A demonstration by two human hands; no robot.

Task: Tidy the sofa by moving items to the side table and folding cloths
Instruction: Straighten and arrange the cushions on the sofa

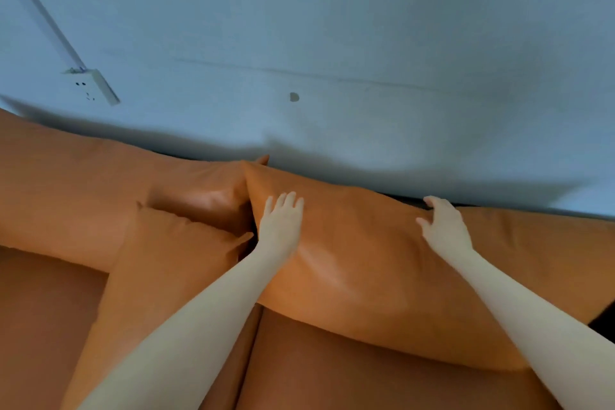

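Observation:
An orange leather sofa (332,376) fills the lower half of the head view. A large orange back cushion (359,263) leans against the sofa back in the middle. My left hand (281,221) lies flat on the cushion's upper left face, fingers straight and spread. My right hand (444,225) rests on the cushion's top right edge, its fingertips bent a little over the rim. A smaller orange pillow (166,263) lies tilted to the left, partly under my left forearm. No cloths or loose items are in sight.
A pale blue-grey wall (332,43) rises right behind the sofa. A white power socket (91,86) with a cable duct sits on the wall at the left. Another back cushion (83,183) stands to the left. A dark patch (602,323) shows at the right edge.

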